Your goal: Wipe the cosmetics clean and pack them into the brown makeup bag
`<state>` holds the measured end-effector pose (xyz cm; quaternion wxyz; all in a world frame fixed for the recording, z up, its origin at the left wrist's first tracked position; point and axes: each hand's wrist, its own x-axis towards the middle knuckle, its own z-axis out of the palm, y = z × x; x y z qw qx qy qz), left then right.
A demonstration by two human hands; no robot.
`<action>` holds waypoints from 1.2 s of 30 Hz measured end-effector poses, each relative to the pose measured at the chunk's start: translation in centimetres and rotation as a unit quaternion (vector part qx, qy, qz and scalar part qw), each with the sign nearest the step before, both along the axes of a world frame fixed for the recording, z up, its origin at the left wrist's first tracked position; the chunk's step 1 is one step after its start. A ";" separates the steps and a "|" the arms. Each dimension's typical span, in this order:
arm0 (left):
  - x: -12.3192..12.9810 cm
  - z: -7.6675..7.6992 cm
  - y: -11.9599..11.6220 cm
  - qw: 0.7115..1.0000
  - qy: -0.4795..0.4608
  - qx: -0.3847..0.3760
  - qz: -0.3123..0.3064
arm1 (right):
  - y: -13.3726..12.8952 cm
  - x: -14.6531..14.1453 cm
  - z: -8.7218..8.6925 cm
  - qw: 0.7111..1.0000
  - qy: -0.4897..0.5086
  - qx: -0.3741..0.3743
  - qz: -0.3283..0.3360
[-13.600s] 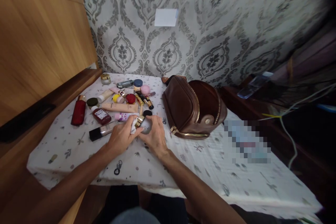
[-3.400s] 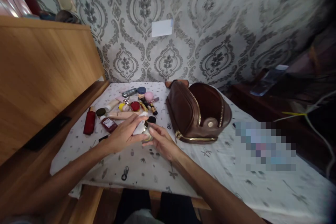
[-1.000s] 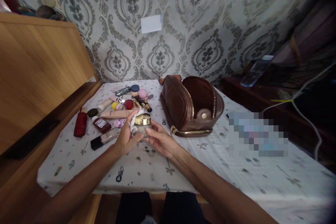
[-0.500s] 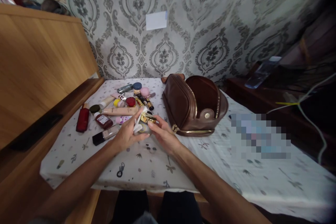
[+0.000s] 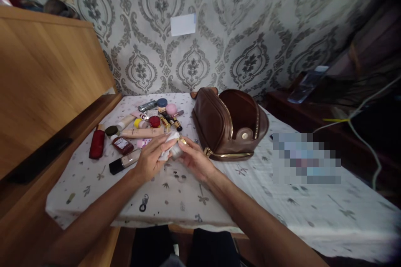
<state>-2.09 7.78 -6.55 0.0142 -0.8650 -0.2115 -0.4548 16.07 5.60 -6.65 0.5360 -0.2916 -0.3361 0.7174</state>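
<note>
My left hand point(image 5: 148, 159) is closed on a crumpled white wipe point(image 5: 168, 149), pressing it against a small gold-lidded jar point(image 5: 183, 141). My right hand point(image 5: 198, 161) grips that jar from the other side, and fingers and wipe cover most of it. Just left of my hands lie a foundation bottle point(image 5: 130, 159) with a black cap, a dark red bottle point(image 5: 122, 144) with a white label and a long peach tube point(image 5: 142, 133). To the right, a brown leather cosmetic bag point(image 5: 209, 121) stands unzipped.
Several more cosmetics lie behind, among them a red round container point(image 5: 154, 122), a pink container point(image 5: 171, 109) and a blue-lidded jar point(image 5: 162, 103). A red case-like item point(image 5: 97, 144) is at the left. A blurred-out flat item point(image 5: 305, 158) lies right. A wooden panel point(image 5: 56, 62) borders the left side.
The wipe has moved up over the jar's gold lid, hiding more of it. My right hand has turned slightly with the jar. The view has shifted a little.
</note>
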 end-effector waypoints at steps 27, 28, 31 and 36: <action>0.5 0.3 -0.3 0.816 -0.223 -0.514 -0.144 | 0.5 0.6 -0.7 0.939 -0.235 0.239 -0.080; 0.5 0.4 -0.3 0.800 -0.225 -0.537 -0.143 | 0.5 0.7 -0.7 0.925 -0.260 0.261 -0.096; 0.5 0.5 -0.4 0.758 -0.177 -0.618 -0.112 | 0.4 0.8 -0.6 0.873 -0.332 0.326 -0.146; 0.6 0.3 -0.3 0.697 -0.199 -0.680 -0.112 | 0.2 0.9 -0.5 0.789 -0.431 0.388 -0.204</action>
